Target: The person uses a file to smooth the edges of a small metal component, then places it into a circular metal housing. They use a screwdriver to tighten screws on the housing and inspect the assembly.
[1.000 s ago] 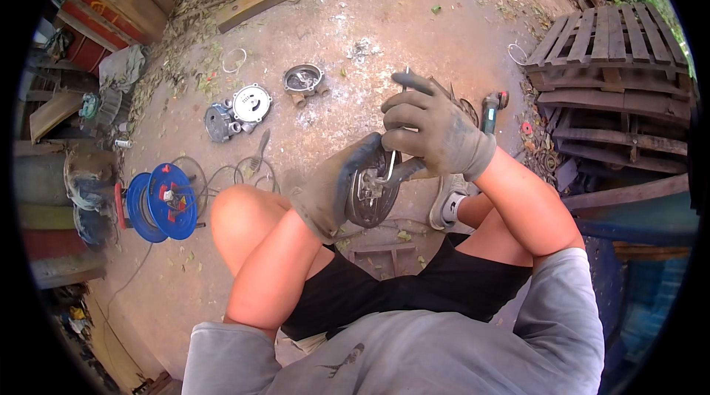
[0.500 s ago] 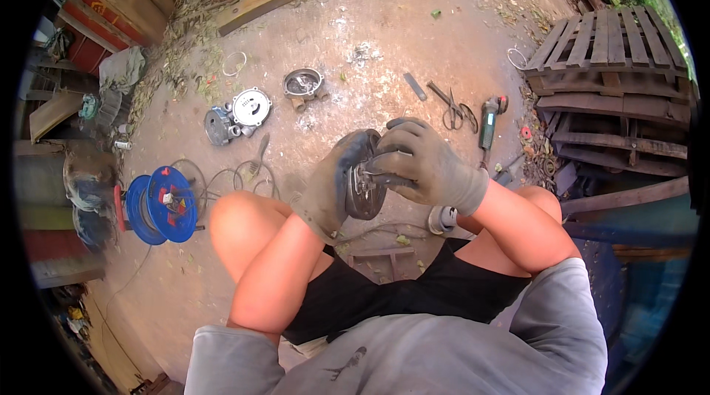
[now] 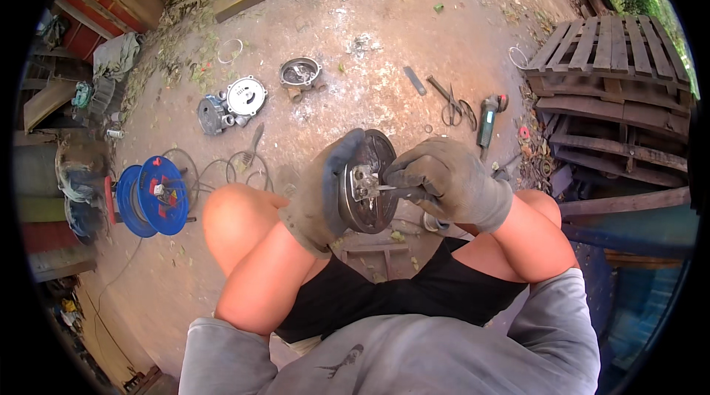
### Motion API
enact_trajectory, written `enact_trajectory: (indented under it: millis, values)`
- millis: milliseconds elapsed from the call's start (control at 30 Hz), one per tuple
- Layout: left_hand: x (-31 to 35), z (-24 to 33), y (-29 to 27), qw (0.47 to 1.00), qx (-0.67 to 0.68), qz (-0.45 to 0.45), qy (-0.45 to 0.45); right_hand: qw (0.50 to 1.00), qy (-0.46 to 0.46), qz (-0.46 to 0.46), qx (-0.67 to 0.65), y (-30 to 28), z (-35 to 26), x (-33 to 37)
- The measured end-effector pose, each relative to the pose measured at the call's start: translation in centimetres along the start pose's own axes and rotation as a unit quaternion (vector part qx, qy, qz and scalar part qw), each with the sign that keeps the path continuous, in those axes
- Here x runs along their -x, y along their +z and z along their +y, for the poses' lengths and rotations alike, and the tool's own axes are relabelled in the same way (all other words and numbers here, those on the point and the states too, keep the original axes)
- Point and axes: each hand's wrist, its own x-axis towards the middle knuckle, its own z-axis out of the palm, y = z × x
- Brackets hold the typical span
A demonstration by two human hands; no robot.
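In my gloved left hand (image 3: 323,186) is a dark round metal disc (image 3: 381,214), tilted so its face shows. A lighter metal fitting (image 3: 362,182) sits on that face, left of its middle. My gloved right hand (image 3: 446,179) is at the disc's right edge, thumb and fingers pinched on a thin light metal piece (image 3: 386,188) that reaches to the fitting. Whether this piece is loose or joined to the fitting I cannot tell. Both hands are above the ground, between my bent knees.
Ahead lie an open metal housing (image 3: 301,73) and another with a pale round cover (image 3: 246,96). Scissors (image 3: 452,108), a flat metal strip (image 3: 414,80) and an angle grinder (image 3: 489,123) are front right. A blue cable reel (image 3: 164,195) stands left; stacked pallets (image 3: 614,99) rise right.
The disc has turned so more of its face and the fitting show. My right hand has shifted right and down, from covering the disc to pinching the thin metal piece.
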Motion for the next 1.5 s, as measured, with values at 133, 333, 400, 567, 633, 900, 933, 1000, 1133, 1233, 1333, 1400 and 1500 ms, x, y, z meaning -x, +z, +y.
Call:
enact_trajectory:
  millis: [133,333,400,567,633,900,933,1000,1133,1233,1333,1400,1500]
  values:
    - [-0.1,0.0,-0.5,0.993,0.107,0.03,-0.042,1.0,-0.021,0.006,0.019,1.6,-0.1,-0.2]
    - [0.3,-0.3,-1.0,0.995,-0.079,0.026,0.048,0.997,-0.054,-0.036,0.046,1.5,0.9,-0.9]
    - [0.3,-0.2,-1.5,0.998,-0.047,0.007,0.03,0.994,-0.075,-0.048,0.061,1.0,0.6,-1.6]
    - [0.1,-0.1,-1.6,0.991,0.129,-0.005,-0.044,0.994,-0.075,-0.051,0.055,0.6,0.3,-2.0]
    - [0.1,0.0,-0.7,0.993,0.081,0.065,-0.048,0.997,-0.038,-0.059,0.022,0.7,0.3,-1.8]
    - [-0.6,-1.0,-1.3,0.992,0.025,0.122,0.001,0.976,0.186,-0.05,-0.103,1.7,-1.3,-0.9]
    - [-0.6,-1.0,-1.4,0.992,0.029,0.121,0.008,0.952,0.254,-0.052,-0.163,1.8,-1.6,-1.1]
    - [-0.7,-1.1,-1.2,0.992,0.04,0.121,0.018,0.88,0.382,-0.056,-0.278,2.0,-2.3,-1.6]
    - [-0.9,-1.5,-1.3,0.989,0.041,0.139,0.035,0.911,0.342,0.006,-0.229,4.2,-1.8,-0.4]
    - [-1.1,-1.1,-0.3,0.982,0.024,0.164,0.09,0.858,0.4,0.049,-0.32,6.2,-2.4,-0.5]
    - [-2.7,-0.5,-0.5,0.966,0.053,0.228,0.114,0.91,0.329,0.052,-0.247,5.5,-3.6,-1.1]
    - [-2.7,0.1,0.2,0.972,0.059,0.214,0.074,0.946,0.245,0.024,-0.209,4.7,-3.2,-0.2]
    - [-2.4,0.3,-0.5,0.975,0.116,0.181,0.056,0.99,0.085,-0.058,-0.101,2.3,-2.3,-0.3]
